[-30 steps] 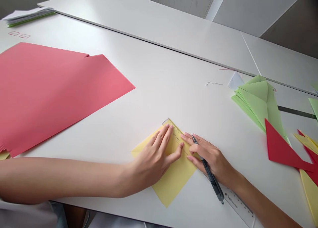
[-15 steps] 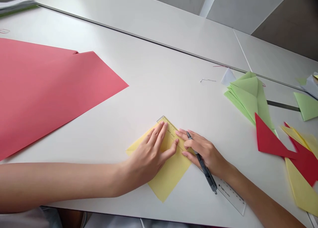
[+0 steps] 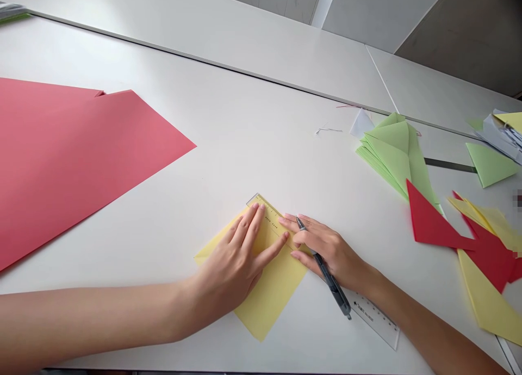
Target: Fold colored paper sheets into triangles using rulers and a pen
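A folded yellow paper (image 3: 267, 304) lies on the table near the front edge. Across its upper right side runs a clear ruler (image 3: 376, 319), its far end sticking out past the paper's top corner. My left hand (image 3: 232, 260) rests flat over the paper and ruler, fingers stretched out and thumb spread to the right, pressing both down. Between the fingers of my right hand (image 3: 332, 250) is a dark pen (image 3: 335, 291), tip pointing up and away. The fingertips of that hand touch the paper and ruler edge; its wrist partly covers the ruler.
Large red sheets (image 3: 93, 168) cover the left of the table (image 3: 228, 119). At the right lie a stack of folded green papers (image 3: 393, 146), red folded pieces (image 3: 434, 220) and yellow folded pieces (image 3: 485, 299). A small white paper (image 3: 361, 123) sits by the green stack.
The whole view has shifted slightly, with most things now a little further left. Both hands keep almost the same places on the paper and ruler, and the pen stays in my right hand.
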Available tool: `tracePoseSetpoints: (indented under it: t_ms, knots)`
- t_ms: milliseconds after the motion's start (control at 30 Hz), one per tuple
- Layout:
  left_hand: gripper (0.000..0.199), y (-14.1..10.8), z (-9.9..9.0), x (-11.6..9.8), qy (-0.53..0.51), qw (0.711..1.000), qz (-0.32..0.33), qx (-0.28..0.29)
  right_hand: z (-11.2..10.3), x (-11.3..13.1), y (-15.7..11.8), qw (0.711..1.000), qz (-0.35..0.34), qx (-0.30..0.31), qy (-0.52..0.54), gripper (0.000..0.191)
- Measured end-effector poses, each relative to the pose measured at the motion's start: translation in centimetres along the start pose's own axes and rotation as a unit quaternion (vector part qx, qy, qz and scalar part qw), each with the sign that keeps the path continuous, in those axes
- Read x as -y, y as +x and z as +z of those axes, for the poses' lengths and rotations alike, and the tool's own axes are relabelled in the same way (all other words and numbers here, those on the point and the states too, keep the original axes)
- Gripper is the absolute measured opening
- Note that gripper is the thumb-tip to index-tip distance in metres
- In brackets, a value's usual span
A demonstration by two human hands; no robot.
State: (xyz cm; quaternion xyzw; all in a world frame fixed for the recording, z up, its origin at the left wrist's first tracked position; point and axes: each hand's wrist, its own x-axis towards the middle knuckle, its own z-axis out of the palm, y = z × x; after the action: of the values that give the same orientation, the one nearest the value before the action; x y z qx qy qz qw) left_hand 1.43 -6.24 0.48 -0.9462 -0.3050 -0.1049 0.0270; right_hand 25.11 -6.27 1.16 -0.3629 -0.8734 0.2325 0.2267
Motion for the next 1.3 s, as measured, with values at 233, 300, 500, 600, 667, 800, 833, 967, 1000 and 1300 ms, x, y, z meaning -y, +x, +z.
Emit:
tracePoseSetpoints:
  t_ms: [233, 300, 500, 600, 667, 800, 833, 967, 1000, 1300]
  knots:
    - [0.074, 0.1, -0.2, -0.1, -0.001, 1.0, 0.001, 0.006, 0.0, 0.1, -0.1, 1.0, 0.007, 0.005, 0.003, 0.016]
    - [0.073, 0.0, -0.1, -0.1, -0.001, 1.0, 0.0, 0.008, -0.1, 0.1, -0.1, 1.0, 0.009, 0.008, 0.004, 0.016]
    - [0.067, -0.1, 0.1, -0.1, -0.005, 1.0, -0.005, 0.007, -0.1, 0.0, -0.2, 1.0, 0.008, 0.007, 0.001, 0.013]
    - [0.067, -0.1, 0.1, 0.0, -0.004, 1.0, -0.006, 0.01, 0.0, 0.0, -0.1, 1.0, 0.007, 0.004, 0.003, 0.014]
    - [0.066, -0.1, 0.0, 0.0, -0.004, 1.0, -0.004, 0.014, 0.0, 0.0, -0.1, 1.0, 0.008, 0.006, 0.006, 0.014]
    - [0.062, 0.2, -0.3, 0.1, -0.01, 1.0, 0.002, 0.005, -0.2, -0.1, 0.0, 1.0, 0.01, 0.014, 0.019, 0.015]
    - [0.06, 0.2, -0.3, 0.2, -0.013, 1.0, 0.004, -0.003, -0.3, -0.2, 0.0, 1.0, 0.01, 0.015, 0.024, 0.015]
    - [0.058, 0.2, -0.1, 0.5, -0.023, 0.999, 0.01, -0.03, -1.3, -0.8, -0.2, 0.999, 0.034, 0.013, 0.04, 0.023]
    - [0.058, 0.2, 0.0, 0.6, -0.025, 0.999, 0.012, -0.036, -1.6, -1.0, -0.3, 0.998, 0.045, 0.012, 0.038, 0.026]
    - [0.055, 0.4, 0.1, 0.8, -0.033, 0.998, 0.019, -0.047, -2.0, -1.5, -0.5, 0.997, 0.062, 0.028, 0.032, 0.028]
